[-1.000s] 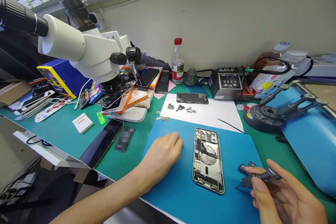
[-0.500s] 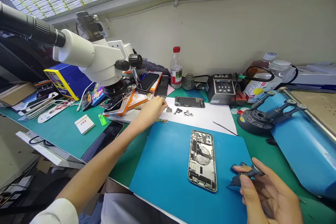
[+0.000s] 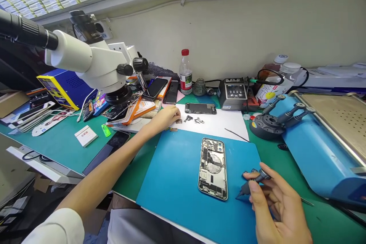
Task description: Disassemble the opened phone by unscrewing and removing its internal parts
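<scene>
An opened phone (image 3: 213, 167) lies face down on the blue mat (image 3: 177, 183), its inner boards showing. My left hand (image 3: 166, 116) reaches to the white paper sheet (image 3: 225, 124) beyond the mat, fingers pinched at a small metal part at the sheet's left edge. Two more small metal parts (image 3: 193, 119) and a dark phone board (image 3: 200, 108) lie on that sheet. My right hand (image 3: 274, 202) hovers over the mat's right edge, closed on a slim dark screwdriver (image 3: 253, 182) whose tip points left toward the phone.
A white microscope (image 3: 94, 65) hangs over the left of the green bench. Phones and screens (image 3: 154, 88) pile under it. A red-capped bottle (image 3: 185, 72), a soldering station (image 3: 233, 93), a black fixture (image 3: 267, 126) and a blue machine (image 3: 320, 148) stand behind and right.
My left hand left the blue mat and reached forward to the small parts on the white sheet. My right hand kept the screwdriver and shifted slightly left in the picture.
</scene>
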A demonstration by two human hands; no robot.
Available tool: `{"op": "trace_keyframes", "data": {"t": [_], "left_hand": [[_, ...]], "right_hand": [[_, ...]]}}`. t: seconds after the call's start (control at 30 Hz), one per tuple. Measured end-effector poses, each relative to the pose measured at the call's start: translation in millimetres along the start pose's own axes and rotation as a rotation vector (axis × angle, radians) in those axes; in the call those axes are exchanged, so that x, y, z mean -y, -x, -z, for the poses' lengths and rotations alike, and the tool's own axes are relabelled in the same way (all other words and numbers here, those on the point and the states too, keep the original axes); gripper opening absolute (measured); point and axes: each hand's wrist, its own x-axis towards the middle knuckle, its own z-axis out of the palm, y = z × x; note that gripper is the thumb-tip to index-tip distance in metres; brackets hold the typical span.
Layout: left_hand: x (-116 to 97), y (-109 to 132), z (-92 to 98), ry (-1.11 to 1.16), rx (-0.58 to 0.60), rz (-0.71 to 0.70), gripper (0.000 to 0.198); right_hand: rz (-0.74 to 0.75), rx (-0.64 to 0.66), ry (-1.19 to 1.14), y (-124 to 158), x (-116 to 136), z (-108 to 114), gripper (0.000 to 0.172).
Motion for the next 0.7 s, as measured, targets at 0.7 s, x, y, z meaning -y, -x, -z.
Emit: {"op": "trace_keyframes", "data": {"t": [0.7], "left_hand": [[-0.8,11.9,12.9,0.118,0.047,0.091,0.04]], "right_hand": [[-0.021,0.002,-0.05,0.9,7.3,-3.2,0.066]]}}
